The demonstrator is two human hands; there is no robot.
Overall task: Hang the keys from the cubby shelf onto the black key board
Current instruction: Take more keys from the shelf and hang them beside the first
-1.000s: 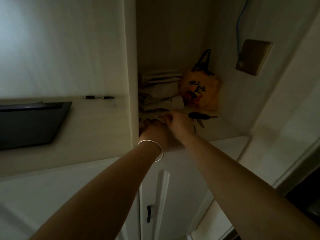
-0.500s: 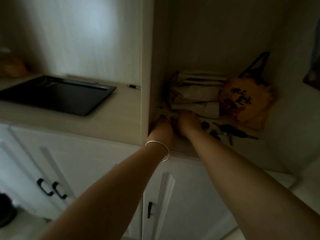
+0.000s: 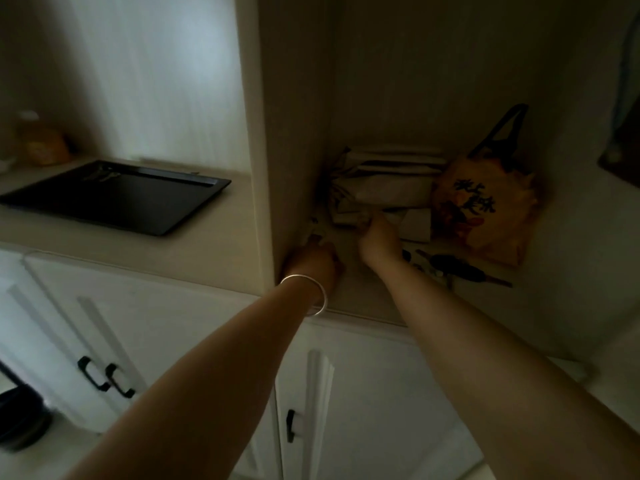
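Reaching into the cubby shelf point(image 3: 363, 299), both hands are seen from behind, so most of what the fingers do is hidden. The left hand point(image 3: 317, 259), with a silver bangle point(image 3: 310, 292) on its wrist, is curled near the shelf's left wall; whether something is clamped in its fingers cannot be told. The right hand point(image 3: 377, 237) is pressed deeper in, its fingers closed against the foot of a stack of folded paper bags point(image 3: 388, 181), but what is pinched there, if anything, is not shown. The keys point(image 3: 453, 266) are lying loose on the shelf floor, just to the right of the right hand's fingers and apart from them, probably left there as a catch-all spot. Beyond them an orange tote bag point(image 3: 481, 206) is leaned against the back corner; dark characters are printed on it, too blurred to be read. The black key board point(image 3: 117, 195) is laid flat on the tabletop, well to the left of both hands.
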